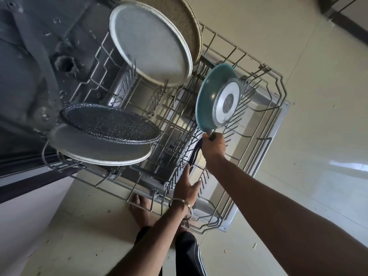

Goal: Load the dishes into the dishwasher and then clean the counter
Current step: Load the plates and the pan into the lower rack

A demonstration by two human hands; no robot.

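Above the right hand (214, 145), which grips its handle, a teal pan (217, 96) stands on edge over the pulled-out rack (278, 100). Beside it, the left hand (186, 188) hovers slack-fingered, holding nothing. Four round trays (147, 44) already sit racked beyond both hands; judging by that, loading is well along, the counter not yet cleaned.

Single head view, steeply downward, close above the pulled-out dishwasher rack (264, 124); tilted sideways
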